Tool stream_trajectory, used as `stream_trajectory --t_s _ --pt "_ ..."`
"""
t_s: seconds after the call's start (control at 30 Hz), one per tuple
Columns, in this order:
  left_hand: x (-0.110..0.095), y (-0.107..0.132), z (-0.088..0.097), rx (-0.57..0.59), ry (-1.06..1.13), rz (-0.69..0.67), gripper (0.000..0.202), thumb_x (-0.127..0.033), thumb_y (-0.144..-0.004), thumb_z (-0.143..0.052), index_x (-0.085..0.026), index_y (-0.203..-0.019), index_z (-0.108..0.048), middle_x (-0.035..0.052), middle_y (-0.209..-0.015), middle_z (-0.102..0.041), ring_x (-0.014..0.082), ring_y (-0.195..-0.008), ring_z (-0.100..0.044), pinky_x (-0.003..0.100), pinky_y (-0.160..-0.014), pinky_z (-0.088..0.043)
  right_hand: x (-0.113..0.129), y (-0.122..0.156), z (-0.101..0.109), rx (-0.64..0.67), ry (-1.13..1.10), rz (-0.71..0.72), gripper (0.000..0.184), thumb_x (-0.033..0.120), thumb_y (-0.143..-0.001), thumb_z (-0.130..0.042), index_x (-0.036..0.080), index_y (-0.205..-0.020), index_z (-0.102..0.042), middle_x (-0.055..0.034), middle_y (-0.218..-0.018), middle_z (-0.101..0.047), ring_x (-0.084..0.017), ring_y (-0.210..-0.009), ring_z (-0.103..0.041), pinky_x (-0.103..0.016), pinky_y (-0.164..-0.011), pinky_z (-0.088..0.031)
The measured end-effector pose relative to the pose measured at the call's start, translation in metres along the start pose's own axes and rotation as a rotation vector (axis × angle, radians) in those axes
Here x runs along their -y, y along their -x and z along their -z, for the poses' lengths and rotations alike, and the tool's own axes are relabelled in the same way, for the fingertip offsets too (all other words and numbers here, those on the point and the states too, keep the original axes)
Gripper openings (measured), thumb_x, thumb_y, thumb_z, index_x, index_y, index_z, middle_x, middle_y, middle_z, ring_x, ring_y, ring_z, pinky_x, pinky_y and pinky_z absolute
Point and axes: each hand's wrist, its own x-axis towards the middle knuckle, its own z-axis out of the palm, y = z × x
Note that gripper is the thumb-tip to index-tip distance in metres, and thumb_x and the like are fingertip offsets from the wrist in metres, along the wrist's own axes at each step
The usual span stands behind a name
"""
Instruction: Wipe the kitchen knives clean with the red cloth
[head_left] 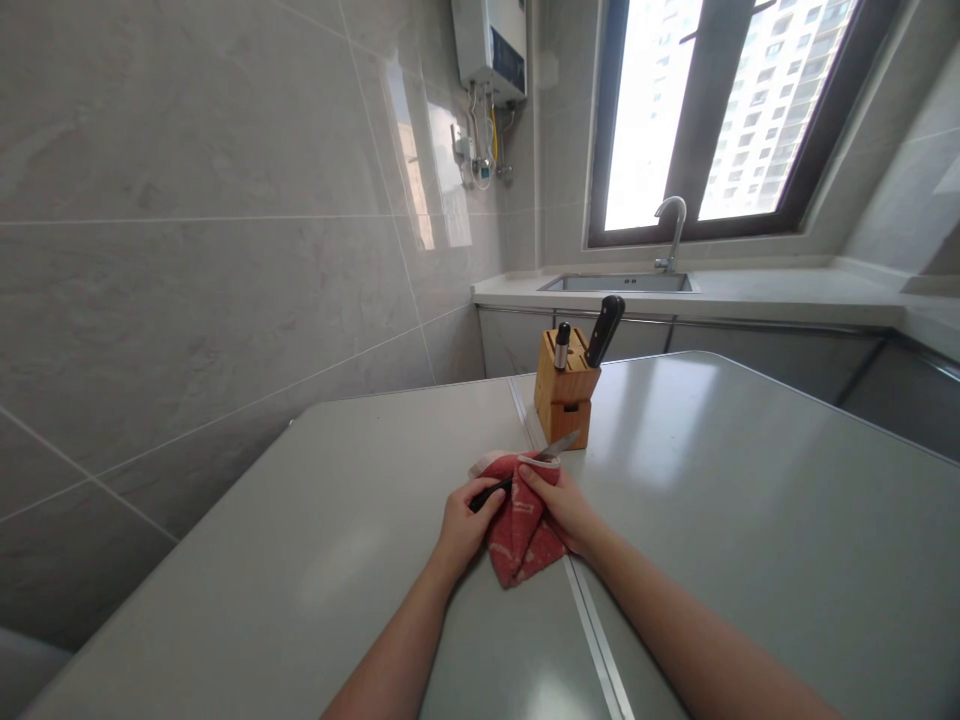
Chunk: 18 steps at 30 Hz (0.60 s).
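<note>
Knife (559, 445) out of the block (571, 388), its blade partly wrapped in a red cloth (521, 540)

Nearest, two bare forearms reach in over the pale table (360, 500), and the hands meet beside the metal strip (600, 650) that runs along it. The knife is out and lies within the folds of the cloth, with the front of its blade showing bare; it is not in a slot of the block. How clean the blade is cannot be told, nor how much of it the cloth has gone over.

The left hand (463, 525) is curled closed around the knife's black handle, thumb and fingers wrapped on it and close against the cloth. The right hand (566, 512) is closed on the cloth where it covers the blade, thumb pressed on top; its other fingers are mostly hidden. A loose corner of the cloth hangs down between the wrists.

Just beyond the hands stands the wooden block, upright on the table. The bare blade overlaps its foot in view; whether the two touch is unclear. A large black handle (604, 332) leans out of its top on the right, and a smaller dark handle (562, 347) stands on the left.

Farther off are a counter (787, 285) with a sink (592, 284) and a tap (677, 225), and behind them a window (686, 150).
</note>
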Motion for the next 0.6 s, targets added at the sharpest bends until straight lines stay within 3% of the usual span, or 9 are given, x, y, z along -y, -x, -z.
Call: stream_trajectory --t_s 0.6 --pt "0.0002 -0.0011 0.0006 -0.011 0.052 -0.001 0.023 -0.033 -0.079 -0.06 -0.015 -0.089 -0.07 0.0061 -0.091 -0.071 0.0202 -0.086 -0.063 0.028 -0.081 -0.047 0.0021 0.0004 -0.0018 0.014 -0.016 0.007 0.022 0.035 -0.07 -0.071 0.021 -0.087 -0.066 -0.002 -0.088 -0.069 -0.019 -0.081 -0.062 -0.034 -0.08 -0.046"
